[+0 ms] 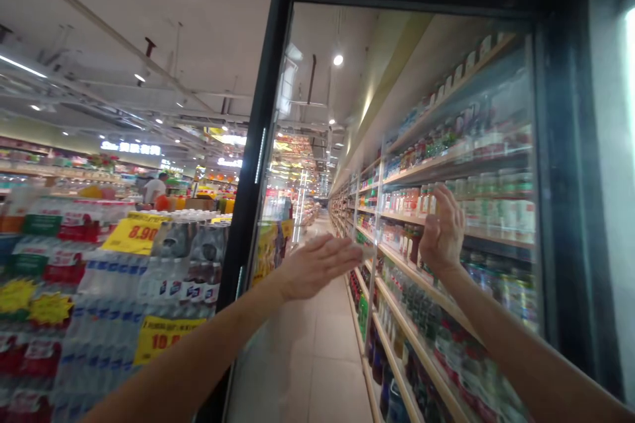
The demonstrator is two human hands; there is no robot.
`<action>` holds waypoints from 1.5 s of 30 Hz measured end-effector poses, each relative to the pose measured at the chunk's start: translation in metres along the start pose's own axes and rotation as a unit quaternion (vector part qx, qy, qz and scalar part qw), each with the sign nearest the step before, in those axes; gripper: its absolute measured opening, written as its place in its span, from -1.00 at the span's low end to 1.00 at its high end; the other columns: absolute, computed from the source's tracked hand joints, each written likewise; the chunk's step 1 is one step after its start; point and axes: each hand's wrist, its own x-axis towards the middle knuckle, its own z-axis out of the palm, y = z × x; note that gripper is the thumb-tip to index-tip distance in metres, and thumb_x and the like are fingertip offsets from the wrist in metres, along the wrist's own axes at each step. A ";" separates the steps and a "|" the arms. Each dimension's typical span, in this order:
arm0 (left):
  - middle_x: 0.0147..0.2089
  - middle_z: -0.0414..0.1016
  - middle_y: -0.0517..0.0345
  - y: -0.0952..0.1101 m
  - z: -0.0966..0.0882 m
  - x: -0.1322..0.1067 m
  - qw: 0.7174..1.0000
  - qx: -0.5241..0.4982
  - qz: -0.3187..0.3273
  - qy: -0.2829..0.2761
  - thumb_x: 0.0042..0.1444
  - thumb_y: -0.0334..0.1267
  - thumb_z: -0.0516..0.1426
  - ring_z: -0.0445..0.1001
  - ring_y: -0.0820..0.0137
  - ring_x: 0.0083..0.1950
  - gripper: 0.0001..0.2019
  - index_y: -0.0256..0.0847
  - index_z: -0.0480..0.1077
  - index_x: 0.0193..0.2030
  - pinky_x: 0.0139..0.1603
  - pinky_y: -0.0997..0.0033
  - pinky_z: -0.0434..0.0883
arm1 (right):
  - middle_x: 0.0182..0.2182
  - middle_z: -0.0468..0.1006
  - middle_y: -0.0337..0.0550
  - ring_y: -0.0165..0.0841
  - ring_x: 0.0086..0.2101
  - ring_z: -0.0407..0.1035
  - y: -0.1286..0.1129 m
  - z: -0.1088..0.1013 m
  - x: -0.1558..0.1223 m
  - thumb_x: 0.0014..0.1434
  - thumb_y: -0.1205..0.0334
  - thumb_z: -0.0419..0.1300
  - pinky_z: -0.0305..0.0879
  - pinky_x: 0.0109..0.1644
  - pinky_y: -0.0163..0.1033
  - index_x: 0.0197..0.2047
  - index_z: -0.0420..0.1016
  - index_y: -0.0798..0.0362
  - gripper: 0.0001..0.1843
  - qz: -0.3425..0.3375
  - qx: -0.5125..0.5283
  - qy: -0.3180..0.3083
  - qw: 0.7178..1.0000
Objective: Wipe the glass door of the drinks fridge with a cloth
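Note:
A glass door (266,79) in a dark frame stands swung out in front of me, and shelves of drinks show through or in its pane. My left hand (320,268) is stretched out flat before the pane, fingers straight and close together, with nothing held. My right hand (443,231) is raised with its fingers pointing up and the thumb apart, also empty. Both hands are near the glass; whether either touches it I cannot tell. Rows of drink bottles (506,201) appear behind my right hand.
Stacked packs of bottled water (106,304) stand to the left, with yellow price signs (133,233) on them. A tiled floor (327,357) shows through the pane. A person (155,190) is far off at the left. The dark upright frame (570,178) borders the right side.

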 end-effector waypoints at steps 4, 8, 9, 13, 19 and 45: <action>0.34 0.12 0.08 -0.045 -0.009 0.000 0.953 0.033 -0.291 0.072 0.26 -0.30 -0.14 -0.07 0.31 0.40 -0.51 -0.14 -0.01 0.33 0.35 0.13 0.00 | 0.16 0.29 0.09 -0.15 0.19 0.13 0.000 -0.002 0.000 0.24 0.13 -0.21 0.07 0.20 0.05 0.23 0.15 0.07 -0.47 0.010 -0.013 -0.014 1.000; 0.35 0.10 0.10 -0.021 -0.007 -0.003 0.970 0.019 -0.234 0.064 0.25 -0.28 -0.10 -0.16 0.27 0.42 -0.52 -0.15 0.04 0.32 0.36 0.11 -0.03 | 0.16 0.29 0.09 -0.14 0.19 0.14 -0.002 -0.002 0.000 0.24 0.10 -0.22 0.06 0.20 0.06 0.22 0.16 0.08 -0.47 0.019 -0.016 -0.022 0.999; 0.35 0.09 0.18 -0.004 -0.005 -0.006 0.988 0.008 -0.150 0.046 0.25 -0.28 -0.09 -0.17 0.32 0.42 -0.53 -0.09 0.04 0.31 0.37 0.17 -0.05 | 0.16 0.29 0.09 -0.14 0.19 0.14 -0.003 -0.001 0.001 0.24 0.10 -0.22 0.05 0.21 0.07 0.21 0.16 0.08 -0.47 0.020 -0.012 -0.023 0.999; 0.37 0.02 0.42 0.027 -0.001 -0.004 0.994 -0.023 0.102 0.004 0.26 -0.26 -0.10 -0.15 0.51 0.41 -0.54 0.06 0.04 0.30 0.37 0.37 -0.06 | 0.19 0.25 0.08 -0.16 0.20 0.12 0.002 -0.003 0.002 0.25 0.11 -0.22 0.06 0.23 0.09 0.23 0.13 0.07 -0.47 0.021 0.017 -0.030 0.999; 0.34 0.12 0.07 -0.022 -0.001 0.038 0.956 0.016 -0.281 0.086 0.26 -0.28 -0.11 -0.12 0.24 0.41 -0.54 -0.21 0.08 0.30 0.35 0.13 -0.05 | 0.26 0.15 0.07 -0.18 0.26 0.03 0.057 -0.042 -0.007 0.26 0.13 -0.15 0.00 0.27 0.13 0.29 0.06 0.06 -0.45 -0.064 -0.070 -0.172 0.981; 0.37 0.06 0.11 0.021 0.012 0.138 0.963 -0.066 -0.248 0.084 0.21 -0.37 -0.13 -0.04 0.14 0.38 -0.48 -0.14 0.01 0.33 0.31 -0.07 0.02 | 0.31 0.04 0.04 -0.13 0.27 -0.03 0.090 -0.059 -0.019 0.26 0.17 -0.13 -0.09 0.27 0.21 0.36 -0.11 -0.03 -0.39 0.004 -0.195 -0.148 0.970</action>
